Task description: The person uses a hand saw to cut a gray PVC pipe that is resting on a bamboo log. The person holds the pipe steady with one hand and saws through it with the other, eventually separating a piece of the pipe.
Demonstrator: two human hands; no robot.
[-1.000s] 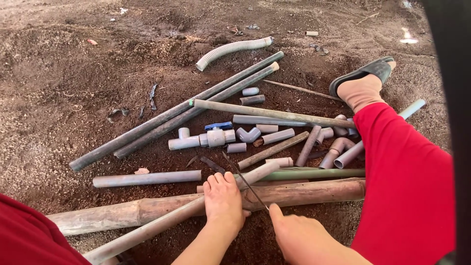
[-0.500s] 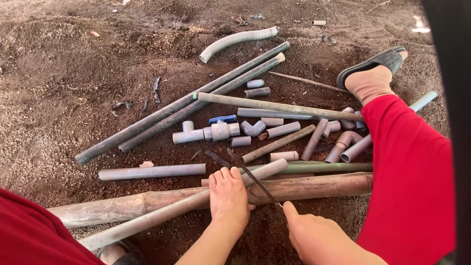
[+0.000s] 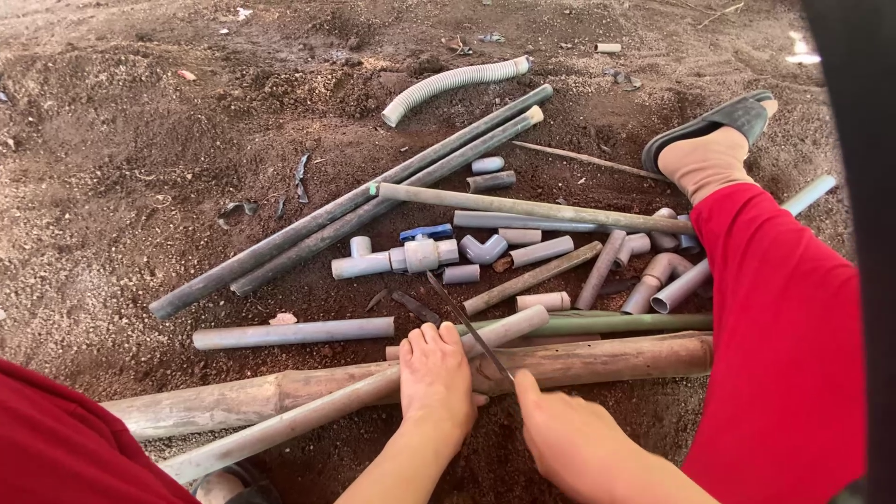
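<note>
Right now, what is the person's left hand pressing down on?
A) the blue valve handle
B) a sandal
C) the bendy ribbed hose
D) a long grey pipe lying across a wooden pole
D: the left hand lies flat on the long grey pipe, which crosses the wooden pole, while the right hand holds a thin saw blade against it.

Right hand (image 3: 569, 434) sliding back toward body, drawing thin dark saw blade (image 3: 469, 327) across long grey plastic pipe (image 3: 355, 392). Left hand (image 3: 435, 378) shifting slightly right along that pipe, pressing down.
</note>
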